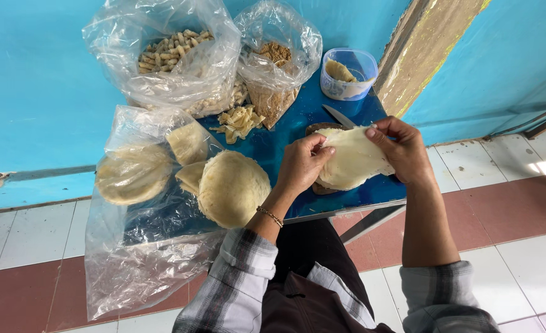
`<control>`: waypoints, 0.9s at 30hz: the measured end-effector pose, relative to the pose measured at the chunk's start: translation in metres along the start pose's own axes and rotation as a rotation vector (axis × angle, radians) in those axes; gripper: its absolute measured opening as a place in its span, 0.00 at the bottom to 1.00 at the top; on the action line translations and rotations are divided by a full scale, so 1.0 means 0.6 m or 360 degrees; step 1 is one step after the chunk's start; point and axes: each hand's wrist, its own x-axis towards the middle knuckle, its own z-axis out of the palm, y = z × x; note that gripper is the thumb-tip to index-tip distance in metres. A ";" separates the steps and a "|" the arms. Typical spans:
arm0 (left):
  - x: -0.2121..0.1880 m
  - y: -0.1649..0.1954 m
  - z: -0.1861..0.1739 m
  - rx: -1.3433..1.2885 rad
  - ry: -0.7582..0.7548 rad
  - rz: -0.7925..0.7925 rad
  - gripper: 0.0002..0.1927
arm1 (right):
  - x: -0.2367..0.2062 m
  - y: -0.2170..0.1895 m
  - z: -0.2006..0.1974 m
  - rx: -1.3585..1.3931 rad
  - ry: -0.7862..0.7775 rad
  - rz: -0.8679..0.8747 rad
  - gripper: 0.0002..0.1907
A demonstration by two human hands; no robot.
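A thin pale dough sheet (352, 161) is held up over a small wooden board (320, 128) on the blue table (297, 120). My left hand (302, 165) pinches its left edge, a bracelet on that wrist. My right hand (399, 150) grips its upper right corner. A knife (339, 116) lies on the table just beyond the sheet. A stack of round dough sheets (232, 187) rests to the left of my left hand, partly in a clear plastic bag (138, 240).
At the table's back stand a bag of rolled pale pieces (169, 52), a bag of brown crumbs (276, 58), a small clear tub (347, 74) and a pile of dough scraps (238, 121). Blue wall behind; tiled floor (507, 203) around.
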 end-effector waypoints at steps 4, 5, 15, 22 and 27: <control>0.010 -0.010 -0.005 0.0178 0.0026 -0.0038 0.10 | 0.016 0.022 0.016 -0.0161 0.0049 -0.0019 0.08; 0.017 -0.014 -0.005 0.0219 0.0051 -0.0009 0.10 | 0.028 0.027 0.026 -0.0264 0.0043 -0.0045 0.09; 0.024 -0.052 0.007 0.0481 0.0162 -0.0050 0.07 | 0.054 0.051 0.052 -0.0875 0.0095 -0.0096 0.12; 0.020 -0.066 0.011 0.0618 0.0174 -0.0032 0.10 | 0.047 0.057 0.061 -0.1104 0.0152 -0.0249 0.13; 0.010 -0.057 0.013 0.0746 0.0176 -0.0121 0.11 | 0.035 0.040 0.072 -0.1291 0.0209 -0.0258 0.13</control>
